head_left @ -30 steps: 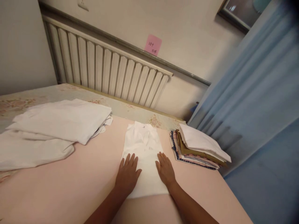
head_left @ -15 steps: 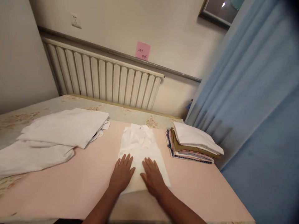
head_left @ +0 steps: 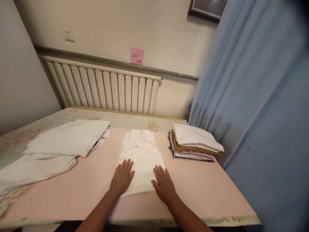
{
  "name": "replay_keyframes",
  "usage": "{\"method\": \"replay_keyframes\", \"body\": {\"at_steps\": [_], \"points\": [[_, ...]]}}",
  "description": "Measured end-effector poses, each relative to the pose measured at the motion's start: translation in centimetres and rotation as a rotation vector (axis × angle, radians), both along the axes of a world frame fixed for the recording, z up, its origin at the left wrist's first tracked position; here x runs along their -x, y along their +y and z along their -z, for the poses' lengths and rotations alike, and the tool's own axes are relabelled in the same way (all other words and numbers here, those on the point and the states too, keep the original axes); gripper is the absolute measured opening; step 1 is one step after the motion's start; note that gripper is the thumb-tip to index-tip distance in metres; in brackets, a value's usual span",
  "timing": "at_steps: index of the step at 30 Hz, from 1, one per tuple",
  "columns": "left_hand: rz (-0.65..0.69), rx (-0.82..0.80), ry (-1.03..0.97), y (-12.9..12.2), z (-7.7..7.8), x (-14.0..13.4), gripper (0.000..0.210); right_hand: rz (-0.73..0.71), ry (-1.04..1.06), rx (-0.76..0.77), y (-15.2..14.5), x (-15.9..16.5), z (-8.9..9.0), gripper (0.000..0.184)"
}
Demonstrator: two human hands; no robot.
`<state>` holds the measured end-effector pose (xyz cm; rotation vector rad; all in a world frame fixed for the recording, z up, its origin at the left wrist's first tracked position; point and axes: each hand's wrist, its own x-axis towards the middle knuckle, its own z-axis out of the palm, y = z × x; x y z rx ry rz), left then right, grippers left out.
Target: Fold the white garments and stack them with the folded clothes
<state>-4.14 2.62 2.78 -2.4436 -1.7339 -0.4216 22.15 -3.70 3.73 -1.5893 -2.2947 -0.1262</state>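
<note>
A white shirt (head_left: 142, 161), narrowed into a long panel with its collar at the far end, lies on a pink cloth (head_left: 91, 183). My left hand (head_left: 122, 177) rests flat on the shirt's left side near its lower edge, fingers spread. On the opposite side my right hand (head_left: 164, 183) lies flat over the shirt's right edge, its fingers also apart. Neither hand grips anything. Parts of both lower side edges are hidden under my hands.
To the left lies a loose pile of white garments (head_left: 65, 138). A stack of folded clothes (head_left: 195, 141) stands at the right, close to a blue curtain (head_left: 241, 80). Behind the floral-covered surface (head_left: 120, 117) are a radiator (head_left: 106, 87) and a pink note (head_left: 136, 56) on the wall.
My hands have moved farther apart across the shirt, the right one out to its right edge. The camera view has shifted, and more of the near table edge shows.
</note>
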Motion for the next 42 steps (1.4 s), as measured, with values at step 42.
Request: {"method": "replay_keyframes", "body": {"at_steps": [42], "points": [[-0.057,-0.062,-0.009,-4.1,0.3,-1.0,0.052,0.03,0.073,-0.082,-0.7,0.1,0.1,0.045]]}}
